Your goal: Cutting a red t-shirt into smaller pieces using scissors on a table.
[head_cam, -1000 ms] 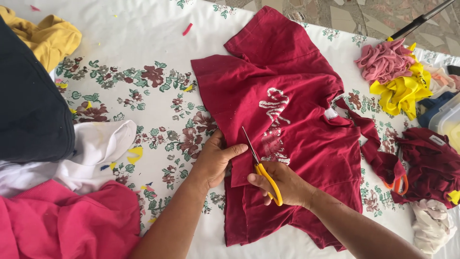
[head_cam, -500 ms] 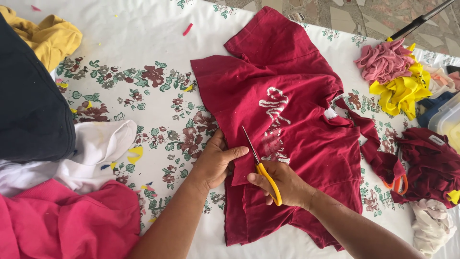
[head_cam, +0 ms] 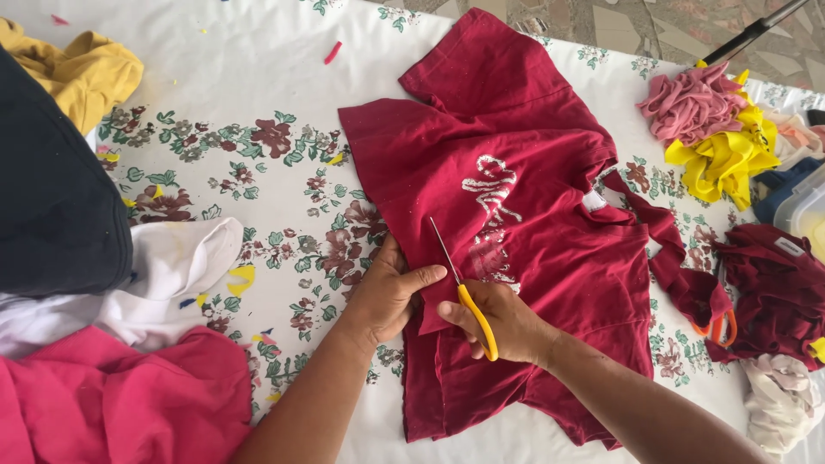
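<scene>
Right hand closed around yellow-handled scissors, blades slim and pointing up-left over the dark red T-shirt. Left hand pressed flat on the shirt's left edge, thumb just beside the blades. Shirt spread across the floral tablecloth. To the left, white cloth, pink garment, dark fabric. At right, pink and yellow scraps.

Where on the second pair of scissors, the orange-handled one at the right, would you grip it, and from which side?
Grip the orange handle loops from the near side. Only they show; the rest lies hidden under a strip of the dark red shirt.
</scene>
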